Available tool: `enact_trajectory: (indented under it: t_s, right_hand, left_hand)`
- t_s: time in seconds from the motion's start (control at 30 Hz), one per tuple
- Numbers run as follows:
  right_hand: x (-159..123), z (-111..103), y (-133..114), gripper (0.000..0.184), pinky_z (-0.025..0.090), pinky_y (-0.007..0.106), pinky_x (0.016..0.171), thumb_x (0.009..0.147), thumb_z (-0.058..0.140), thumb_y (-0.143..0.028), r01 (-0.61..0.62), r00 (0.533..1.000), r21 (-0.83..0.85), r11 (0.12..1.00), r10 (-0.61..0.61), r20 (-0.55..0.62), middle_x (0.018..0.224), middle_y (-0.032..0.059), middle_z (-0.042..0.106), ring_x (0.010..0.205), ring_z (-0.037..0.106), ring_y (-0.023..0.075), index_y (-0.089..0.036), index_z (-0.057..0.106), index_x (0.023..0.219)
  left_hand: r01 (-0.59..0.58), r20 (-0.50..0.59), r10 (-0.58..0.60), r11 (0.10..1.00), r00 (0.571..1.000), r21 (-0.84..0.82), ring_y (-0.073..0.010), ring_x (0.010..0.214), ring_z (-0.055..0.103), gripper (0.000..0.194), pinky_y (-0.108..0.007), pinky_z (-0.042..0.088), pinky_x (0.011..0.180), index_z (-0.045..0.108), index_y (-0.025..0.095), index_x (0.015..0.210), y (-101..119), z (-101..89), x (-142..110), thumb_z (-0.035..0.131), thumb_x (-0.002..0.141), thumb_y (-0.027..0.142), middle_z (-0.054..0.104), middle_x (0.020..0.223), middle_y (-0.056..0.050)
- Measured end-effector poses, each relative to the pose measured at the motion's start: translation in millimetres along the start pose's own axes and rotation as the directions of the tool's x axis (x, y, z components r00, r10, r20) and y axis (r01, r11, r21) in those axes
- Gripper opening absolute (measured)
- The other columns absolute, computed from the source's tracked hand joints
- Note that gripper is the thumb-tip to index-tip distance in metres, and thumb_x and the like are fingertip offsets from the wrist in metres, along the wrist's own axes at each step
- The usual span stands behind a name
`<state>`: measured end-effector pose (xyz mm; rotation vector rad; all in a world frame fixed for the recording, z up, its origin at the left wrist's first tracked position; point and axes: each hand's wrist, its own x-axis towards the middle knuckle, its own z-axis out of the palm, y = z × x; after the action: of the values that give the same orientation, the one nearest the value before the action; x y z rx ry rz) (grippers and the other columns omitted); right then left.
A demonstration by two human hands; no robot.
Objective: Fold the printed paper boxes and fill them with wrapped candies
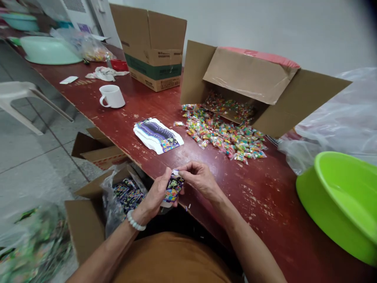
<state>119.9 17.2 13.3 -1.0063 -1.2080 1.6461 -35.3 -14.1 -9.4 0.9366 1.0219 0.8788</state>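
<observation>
My left hand (157,193) is wrapped round a small dark printed candy box (174,186) with bright candy pictures, held just over the table's front edge. At its top end, the fingertips of my right hand (198,179) pinch a white flap. Whether anything is inside the box cannot be seen. Beyond my hands, a fanned stack of flat box blanks (157,135), purple and white, lies on the red table (235,188). Behind it to the right, many small wrapped candies (224,137) spill out of a tipped cardboard box (241,76).
A white mug (112,96) and a closed-sided carton (153,51) stand farther back. At right is a green basin (332,204) beside clear plastic sheeting (344,110). Below the table's left edge, an open carton (84,220) holds dark printed packs in a plastic bag.
</observation>
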Motion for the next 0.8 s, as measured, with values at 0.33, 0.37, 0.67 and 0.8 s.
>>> enact_trajectory:
  t_s: [0.33, 0.37, 0.67, 0.8]
  right_hand:
    - [-2.2, -0.4, 4.0, 0.025, 0.050, 0.024, 0.047, 0.078, 0.074, -0.041, 0.067, 0.997, -0.052, 0.996, -0.065, 0.040, 0.080, 0.0028, 0.073, 0.048, 0.059, 0.0101, -0.018, 0.064, 0.076]
    - [-2.7, -1.1, 4.3, 0.024, 0.051, 0.024, 0.049, 0.080, 0.072, -0.041, 0.109, 0.993, -0.108, 0.988, -0.104, 0.051, 0.083, 0.0032, 0.073, 0.051, 0.060, 0.0104, -0.018, 0.064, 0.076]
    - [0.0, -5.6, 8.7, 0.013, 0.054, 0.025, 0.059, 0.086, 0.064, -0.030, 0.178, 0.982, -0.361, 0.915, -0.188, 0.008, 0.096, 0.0044, 0.074, 0.068, 0.065, 0.0140, -0.021, 0.072, 0.089]
    - [4.9, -7.3, 7.8, 0.011, 0.051, 0.024, 0.058, 0.083, 0.067, -0.027, 0.201, 0.979, -0.298, 0.933, -0.196, 0.049, 0.086, 0.0028, 0.073, 0.065, 0.063, 0.0131, -0.019, 0.071, 0.076]
  left_hand:
    - [0.001, 0.038, 0.001, 0.999, 0.999, -0.044, -0.0130, 0.044, 0.058, 0.068, -0.022, 0.045, 0.042, 0.058, 0.014, 0.133, 4.4, -4.1, 2.1, 0.045, 0.091, 0.066, 0.068, 0.070, -0.006]
    - [-0.001, 0.025, 0.002, 0.998, 1.000, -0.061, -0.0132, 0.044, 0.058, 0.069, -0.022, 0.045, 0.042, 0.054, 0.016, 0.138, 4.3, -3.4, 1.5, 0.045, 0.091, 0.066, 0.067, 0.069, -0.005]
    - [0.023, 0.030, -0.021, 0.997, 0.999, -0.071, -0.0111, 0.045, 0.057, 0.070, -0.020, 0.045, 0.040, 0.051, 0.022, 0.143, 5.1, 0.1, 3.2, 0.043, 0.091, 0.068, 0.066, 0.074, -0.004]
    - [0.053, 0.000, -0.053, 0.998, 0.999, -0.016, -0.0123, 0.044, 0.057, 0.074, -0.021, 0.045, 0.039, 0.050, 0.020, 0.145, 6.3, -2.8, 1.8, 0.041, 0.091, 0.070, 0.065, 0.069, -0.004]
